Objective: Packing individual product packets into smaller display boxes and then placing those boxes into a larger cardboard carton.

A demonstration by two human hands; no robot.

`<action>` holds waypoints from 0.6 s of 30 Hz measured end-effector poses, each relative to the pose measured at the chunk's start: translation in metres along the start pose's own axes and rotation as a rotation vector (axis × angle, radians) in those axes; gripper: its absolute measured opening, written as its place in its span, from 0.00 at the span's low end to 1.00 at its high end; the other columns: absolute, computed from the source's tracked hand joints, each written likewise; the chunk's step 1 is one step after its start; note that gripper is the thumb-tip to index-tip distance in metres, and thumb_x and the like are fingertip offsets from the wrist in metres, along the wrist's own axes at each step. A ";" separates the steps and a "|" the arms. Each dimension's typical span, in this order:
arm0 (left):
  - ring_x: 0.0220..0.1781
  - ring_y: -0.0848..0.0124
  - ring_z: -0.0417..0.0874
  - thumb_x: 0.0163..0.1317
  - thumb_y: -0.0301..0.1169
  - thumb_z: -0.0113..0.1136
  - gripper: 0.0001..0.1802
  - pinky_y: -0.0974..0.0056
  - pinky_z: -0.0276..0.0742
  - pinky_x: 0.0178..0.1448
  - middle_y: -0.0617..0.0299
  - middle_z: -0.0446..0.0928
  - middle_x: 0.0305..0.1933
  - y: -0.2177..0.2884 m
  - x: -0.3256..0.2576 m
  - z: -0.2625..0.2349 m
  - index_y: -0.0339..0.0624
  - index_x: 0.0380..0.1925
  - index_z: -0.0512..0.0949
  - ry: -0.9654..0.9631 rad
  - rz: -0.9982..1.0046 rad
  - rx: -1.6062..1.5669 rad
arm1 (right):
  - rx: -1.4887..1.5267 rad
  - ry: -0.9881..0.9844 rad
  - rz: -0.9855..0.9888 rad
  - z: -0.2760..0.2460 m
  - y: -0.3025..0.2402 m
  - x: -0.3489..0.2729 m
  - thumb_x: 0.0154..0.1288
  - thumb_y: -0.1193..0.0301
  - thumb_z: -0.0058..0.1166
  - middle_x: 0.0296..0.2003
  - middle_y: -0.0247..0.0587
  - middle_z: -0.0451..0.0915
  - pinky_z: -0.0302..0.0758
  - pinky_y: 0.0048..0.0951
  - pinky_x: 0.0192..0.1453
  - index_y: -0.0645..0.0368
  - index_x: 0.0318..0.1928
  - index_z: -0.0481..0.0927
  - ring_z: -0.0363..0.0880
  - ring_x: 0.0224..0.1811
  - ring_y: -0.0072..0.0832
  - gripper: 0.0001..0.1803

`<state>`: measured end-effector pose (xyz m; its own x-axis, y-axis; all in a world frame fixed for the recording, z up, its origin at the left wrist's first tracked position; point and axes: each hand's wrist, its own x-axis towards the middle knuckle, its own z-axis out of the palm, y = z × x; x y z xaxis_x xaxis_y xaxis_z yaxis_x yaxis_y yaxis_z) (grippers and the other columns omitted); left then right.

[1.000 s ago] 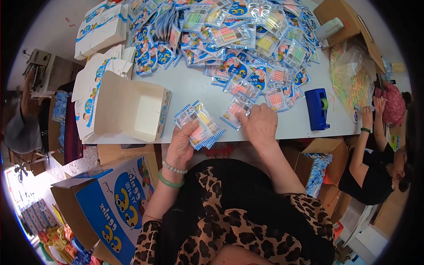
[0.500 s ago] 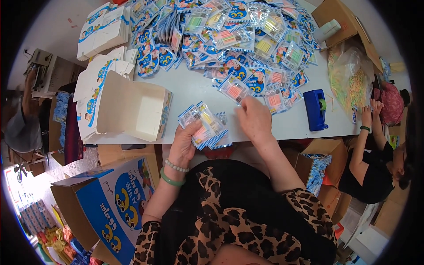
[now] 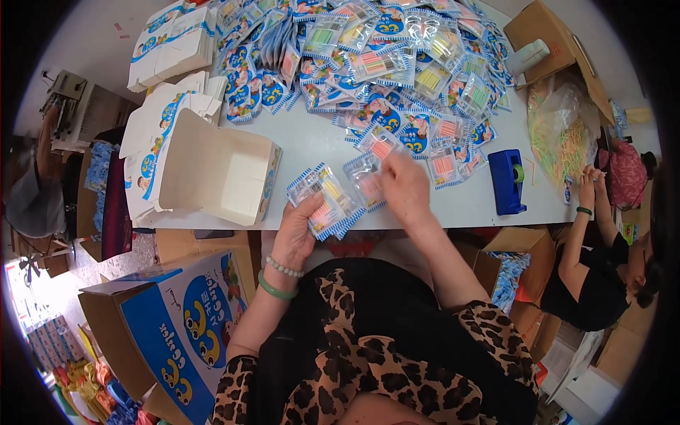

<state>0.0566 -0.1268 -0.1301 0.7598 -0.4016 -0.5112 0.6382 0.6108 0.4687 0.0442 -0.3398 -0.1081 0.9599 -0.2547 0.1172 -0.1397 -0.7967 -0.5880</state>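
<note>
My left hand (image 3: pixel 297 225) is closed on a small stack of candy-stick packets (image 3: pixel 324 200), thumb on top. These are flat clear sachets with blue-striped edges, pink and yellow sticks showing inside. Just right of the stack, my right hand (image 3: pixel 409 190) pinches one more packet (image 3: pixel 364 177) with pink sticks, its lower edge close to the stack. Beyond my right fingers lies a loose packet (image 3: pixel 381 144) at the front of a large heap of packets (image 3: pixel 375 64). An open white carton (image 3: pixel 237 177) stands left of my left hand.
Flattened white cartons (image 3: pixel 166 53) are stacked at the far left. A blue tape dispenser (image 3: pixel 506 183) stands right of my right hand. Behind it are a clear bag of coloured sticks (image 3: pixel 567 131) and a cardboard box (image 3: pixel 545 42). At right, another person's hands (image 3: pixel 589 180) are together.
My right hand has shifted slightly left and down; a packet now shows clearly in its fingers beside the stack. My left hand stays in place. The other person's hands have lowered a little.
</note>
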 end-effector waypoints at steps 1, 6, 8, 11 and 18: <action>0.47 0.63 0.84 0.61 0.22 0.59 0.19 0.59 0.84 0.51 0.53 0.79 0.48 0.001 0.001 0.002 0.33 0.52 0.71 0.008 0.000 0.011 | -0.100 0.074 -0.027 -0.006 -0.001 0.010 0.50 0.69 0.61 0.35 0.46 0.78 0.71 0.45 0.40 0.59 0.34 0.75 0.76 0.39 0.47 0.12; 0.47 0.63 0.84 0.60 0.22 0.59 0.20 0.59 0.83 0.52 0.52 0.79 0.49 0.001 0.003 0.005 0.32 0.53 0.70 0.021 0.003 0.049 | -0.335 0.072 -0.068 -0.003 -0.003 0.017 0.48 0.62 0.65 0.45 0.46 0.73 0.66 0.46 0.51 0.59 0.44 0.73 0.70 0.52 0.45 0.24; 0.47 0.63 0.84 0.60 0.22 0.59 0.20 0.60 0.83 0.52 0.52 0.79 0.49 -0.001 0.001 0.005 0.32 0.53 0.70 -0.002 0.001 0.041 | -0.340 0.086 -0.101 -0.002 -0.008 0.010 0.47 0.60 0.66 0.47 0.46 0.72 0.64 0.46 0.54 0.59 0.46 0.71 0.68 0.54 0.44 0.28; 0.47 0.63 0.84 0.60 0.22 0.60 0.20 0.60 0.83 0.52 0.52 0.79 0.49 0.000 0.003 0.005 0.33 0.53 0.71 -0.008 0.013 0.059 | -0.258 -0.158 0.120 -0.005 -0.017 0.007 0.45 0.59 0.67 0.45 0.46 0.72 0.64 0.45 0.53 0.58 0.49 0.71 0.68 0.52 0.44 0.31; 0.47 0.64 0.84 0.59 0.22 0.61 0.21 0.60 0.83 0.51 0.53 0.79 0.48 -0.001 0.002 0.007 0.33 0.53 0.71 0.009 0.011 0.089 | -0.181 -0.145 -0.080 0.010 -0.019 -0.026 0.48 0.69 0.63 0.40 0.48 0.72 0.66 0.43 0.50 0.58 0.56 0.66 0.71 0.47 0.45 0.33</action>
<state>0.0588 -0.1331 -0.1267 0.7658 -0.3887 -0.5124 0.6388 0.5520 0.5359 0.0247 -0.3123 -0.1076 0.9927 -0.1155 0.0341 -0.0900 -0.8997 -0.4271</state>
